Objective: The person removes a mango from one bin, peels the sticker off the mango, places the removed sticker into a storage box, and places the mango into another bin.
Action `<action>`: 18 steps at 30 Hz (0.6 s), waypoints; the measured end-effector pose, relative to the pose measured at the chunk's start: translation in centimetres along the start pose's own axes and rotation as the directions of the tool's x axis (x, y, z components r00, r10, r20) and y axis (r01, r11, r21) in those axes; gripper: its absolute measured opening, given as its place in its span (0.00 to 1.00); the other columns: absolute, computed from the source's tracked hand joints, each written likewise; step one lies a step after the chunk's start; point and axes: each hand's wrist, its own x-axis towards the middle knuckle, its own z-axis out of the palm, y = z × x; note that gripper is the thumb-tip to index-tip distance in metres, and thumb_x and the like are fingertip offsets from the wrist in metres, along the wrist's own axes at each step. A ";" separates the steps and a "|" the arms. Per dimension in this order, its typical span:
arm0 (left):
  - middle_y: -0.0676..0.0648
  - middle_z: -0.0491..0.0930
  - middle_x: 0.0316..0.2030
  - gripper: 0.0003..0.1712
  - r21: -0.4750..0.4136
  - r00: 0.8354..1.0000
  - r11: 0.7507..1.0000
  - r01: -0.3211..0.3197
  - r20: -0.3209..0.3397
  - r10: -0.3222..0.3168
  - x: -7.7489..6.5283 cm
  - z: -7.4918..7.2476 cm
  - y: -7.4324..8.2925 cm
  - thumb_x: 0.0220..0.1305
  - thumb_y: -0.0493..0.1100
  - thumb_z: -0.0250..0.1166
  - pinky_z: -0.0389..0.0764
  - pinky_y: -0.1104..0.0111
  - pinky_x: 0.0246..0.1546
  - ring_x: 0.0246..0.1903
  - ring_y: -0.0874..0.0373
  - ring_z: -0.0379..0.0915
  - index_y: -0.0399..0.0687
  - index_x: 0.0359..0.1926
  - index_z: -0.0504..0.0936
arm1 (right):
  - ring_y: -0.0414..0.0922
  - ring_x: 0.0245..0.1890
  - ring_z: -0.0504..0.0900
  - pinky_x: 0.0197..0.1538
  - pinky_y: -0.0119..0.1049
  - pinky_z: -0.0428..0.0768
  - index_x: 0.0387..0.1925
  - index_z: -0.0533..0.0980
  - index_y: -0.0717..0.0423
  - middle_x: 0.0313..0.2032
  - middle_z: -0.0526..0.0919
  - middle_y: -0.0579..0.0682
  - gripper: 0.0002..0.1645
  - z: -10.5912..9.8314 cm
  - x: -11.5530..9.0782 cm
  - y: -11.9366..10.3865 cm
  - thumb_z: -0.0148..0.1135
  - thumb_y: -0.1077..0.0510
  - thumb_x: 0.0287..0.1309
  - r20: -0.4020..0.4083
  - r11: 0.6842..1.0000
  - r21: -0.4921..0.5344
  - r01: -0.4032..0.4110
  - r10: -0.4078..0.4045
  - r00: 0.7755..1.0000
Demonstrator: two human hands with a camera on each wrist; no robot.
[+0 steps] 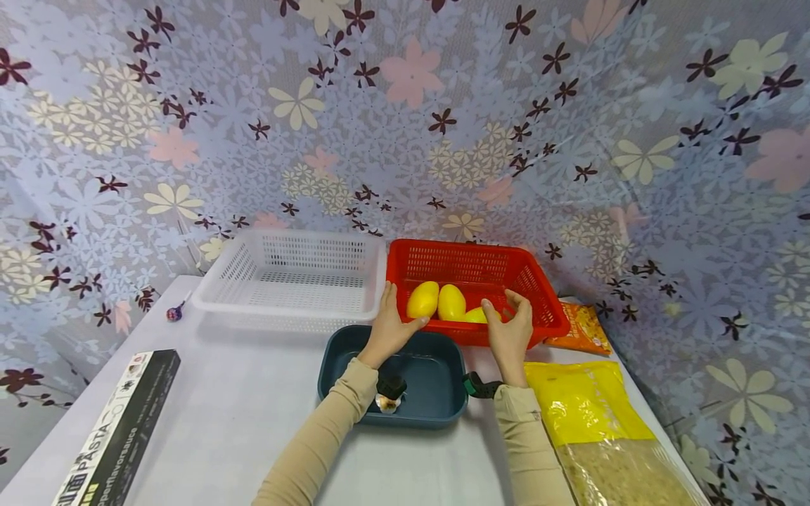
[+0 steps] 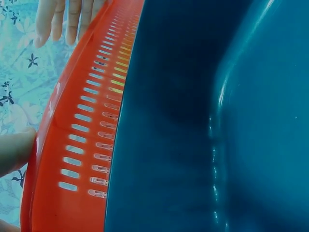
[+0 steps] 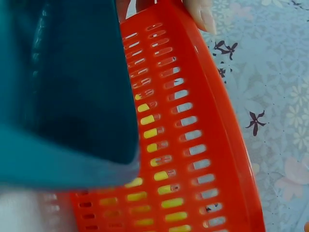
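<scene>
In the head view my left hand point(image 1: 386, 327) is at the front left corner of a red perforated basket point(image 1: 455, 253), fingers extended and thumb spread. The left wrist view shows a thumb point(image 2: 17, 150) right at the basket's rim. My right hand point(image 1: 512, 334) reaches over the front rim toward the right, fingers loosely bent and apart from the thumb. A fingertip point(image 3: 203, 17) overlaps the rim in the right wrist view. Yellow lemons point(image 1: 422, 301) lie inside the basket between my hands, one partly hidden by the front wall. Under my forearms stands a dark blue rectangular dish point(image 1: 436, 386).
A white perforated basket point(image 1: 297, 246) stands left of the red one. A lollipop point(image 1: 174, 313) and a black-and-white pasta box point(image 1: 120, 429) lie at the left. An orange packet point(image 1: 582, 329) and a yellow-topped bag point(image 1: 582, 404) lie at the right. A patterned wall covering point(image 1: 405, 140) rises behind.
</scene>
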 end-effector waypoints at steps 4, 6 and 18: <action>0.34 0.41 0.76 0.54 -0.017 1.000 1.000 0.000 0.001 0.000 0.1 -0.1 0.0 0.60 0.49 0.67 0.58 0.45 0.69 0.74 0.37 0.46 0.33 0.75 0.45 | 0.55 0.62 0.69 0.65 0.53 0.71 0.61 0.66 0.62 0.62 0.70 0.60 0.33 -0.6 -0.4 -0.1 0.64 0.49 0.61 0.009 0.999 0.032 -0.017 0.017 1.000; 0.34 0.41 0.76 0.54 -0.011 1.000 1.000 0.003 0.008 -0.003 0.0 -0.2 0.0 0.60 0.49 0.67 0.58 0.46 0.69 0.74 0.37 0.46 0.33 0.75 0.45 | 0.55 0.63 0.69 0.65 0.54 0.71 0.61 0.66 0.62 0.62 0.70 0.60 0.33 -1.0 -0.8 -0.1 0.63 0.49 0.62 0.013 0.999 0.040 -0.022 0.022 1.000; 0.31 0.41 0.75 0.49 0.068 0.990 0.998 -0.014 0.141 0.004 -0.7 -1.9 0.8 0.64 0.46 0.63 0.54 0.46 0.71 0.74 0.37 0.43 0.28 0.73 0.46 | 0.59 0.61 0.70 0.64 0.57 0.69 0.62 0.70 0.59 0.61 0.73 0.60 0.33 -3.0 -2.5 -1.2 0.68 0.55 0.56 0.190 0.948 -0.175 0.265 -0.232 0.954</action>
